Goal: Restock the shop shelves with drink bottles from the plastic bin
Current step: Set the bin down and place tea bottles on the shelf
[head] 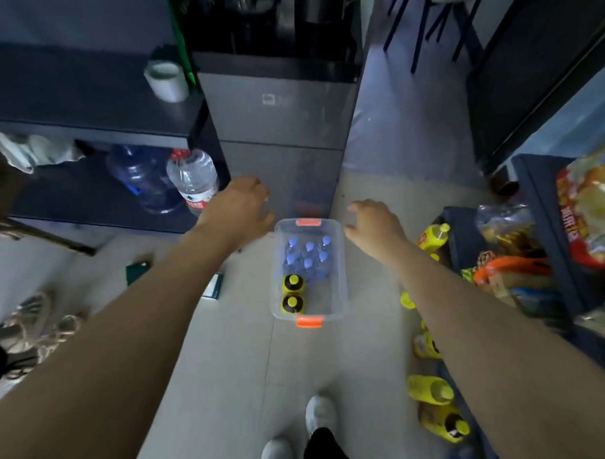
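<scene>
As the person stands looking down, a clear rectangular plastic bin with orange latches [325, 297] sits on the pale tiled floor [230, 369], just ahead of their white shoes [319, 414]. Inside it, blue-capped water bottles [307, 256] fill the far end, and two dark bottles with yellow caps [292, 293] stand at the near left. The left hand [237, 211] and right hand [372, 220] hover either side of the bin's far end, both empty. Their fingers seem loosely spread, though the left ones are partly hidden. Yellow drink bottles [430, 389] line the bottom of dark blue shelving [543, 227] on the right.
</scene>
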{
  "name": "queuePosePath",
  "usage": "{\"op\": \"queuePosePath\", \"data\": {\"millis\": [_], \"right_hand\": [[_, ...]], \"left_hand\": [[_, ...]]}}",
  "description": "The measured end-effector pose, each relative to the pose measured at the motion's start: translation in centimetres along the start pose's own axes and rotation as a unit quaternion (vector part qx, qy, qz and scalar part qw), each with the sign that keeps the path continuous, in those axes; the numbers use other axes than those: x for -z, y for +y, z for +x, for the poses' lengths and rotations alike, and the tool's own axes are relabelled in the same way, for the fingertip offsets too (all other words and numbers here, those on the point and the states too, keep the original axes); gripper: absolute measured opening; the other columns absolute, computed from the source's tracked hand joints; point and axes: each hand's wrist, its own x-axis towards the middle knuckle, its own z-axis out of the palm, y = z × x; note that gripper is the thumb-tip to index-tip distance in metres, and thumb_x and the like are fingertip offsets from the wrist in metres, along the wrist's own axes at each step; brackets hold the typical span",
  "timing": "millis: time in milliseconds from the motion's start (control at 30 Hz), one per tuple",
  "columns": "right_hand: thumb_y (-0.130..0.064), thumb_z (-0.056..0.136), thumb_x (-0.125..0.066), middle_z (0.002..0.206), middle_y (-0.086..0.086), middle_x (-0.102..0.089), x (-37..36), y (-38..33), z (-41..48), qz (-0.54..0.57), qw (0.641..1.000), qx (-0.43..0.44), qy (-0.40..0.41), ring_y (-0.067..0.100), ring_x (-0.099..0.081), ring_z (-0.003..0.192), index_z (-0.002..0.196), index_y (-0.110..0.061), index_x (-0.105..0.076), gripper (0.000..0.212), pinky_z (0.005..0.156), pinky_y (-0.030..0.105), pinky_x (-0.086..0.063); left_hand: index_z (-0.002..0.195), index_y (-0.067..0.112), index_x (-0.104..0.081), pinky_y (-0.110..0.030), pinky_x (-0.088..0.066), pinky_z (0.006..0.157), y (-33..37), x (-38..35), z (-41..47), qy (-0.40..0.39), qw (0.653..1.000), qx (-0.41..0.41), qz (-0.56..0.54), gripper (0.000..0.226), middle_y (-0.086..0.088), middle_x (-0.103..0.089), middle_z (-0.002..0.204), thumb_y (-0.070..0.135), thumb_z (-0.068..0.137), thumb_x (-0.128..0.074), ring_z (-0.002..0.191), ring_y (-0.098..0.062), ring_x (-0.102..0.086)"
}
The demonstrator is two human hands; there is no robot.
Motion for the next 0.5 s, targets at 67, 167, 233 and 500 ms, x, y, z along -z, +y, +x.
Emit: {"op": "queuePosePath", "data": {"millis": [67,167,233,500], "right_hand": [[-0.024,0.088,-0.054,0.123,0.014,-0.056,-3.3,1.5,1.5,0.001,1.000,-0.007,-0.003,0.034,-0.048,0.116,0.126,-0.011,-0.053,0.040,0.089,0.038,-0.042],[-0.024,0.090,-0.052,0.123,0.014,-0.055,-7.2,2.9,2.9,0.006,1.000,-0.003,-0.005,0.033,-0.047,0.116,0.127,-0.011,-0.052,0.040,0.089,0.038,-0.041],[-0.022,0.089,-0.052,0.121,0.014,-0.056,-10.5,3.8,4.3,0.020,1.000,-0.008,-0.010,0.034,-0.048,0.114,0.124,-0.009,-0.054,0.037,0.087,0.037,-0.041],[-0.022,0.088,-0.055,0.125,0.013,-0.056,-25.5,5.5,8.2,0.084,0.996,-0.013,-0.029,0.033,-0.048,0.117,0.124,-0.006,-0.055,0.039,0.094,0.040,-0.043]], "left_hand": [[0.100,-0.001,-0.062,-0.044,-0.047,0.085,-0.7,-3.8,1.1,0.001,1.000,0.011,-0.006,0.046,-0.021,-0.056,0.105,0.034,0.079,-0.040,0.103,-0.036,-0.053],[0.103,0.002,-0.062,-0.044,-0.050,0.080,-1.5,-8.1,1.6,0.018,0.999,0.037,-0.021,0.035,-0.016,-0.056,0.107,0.028,0.082,-0.049,0.107,-0.033,-0.051],[0.102,0.003,-0.062,-0.044,-0.050,0.079,-2.5,-11.9,2.4,0.014,0.998,0.049,-0.032,0.030,-0.014,-0.056,0.107,0.026,0.084,-0.053,0.106,-0.031,-0.050],[0.112,0.005,-0.059,-0.044,-0.047,0.087,-6.6,-27.6,3.1,0.004,0.997,0.057,-0.044,0.033,-0.012,-0.053,0.118,0.026,0.086,-0.057,0.112,-0.030,-0.049]]}}
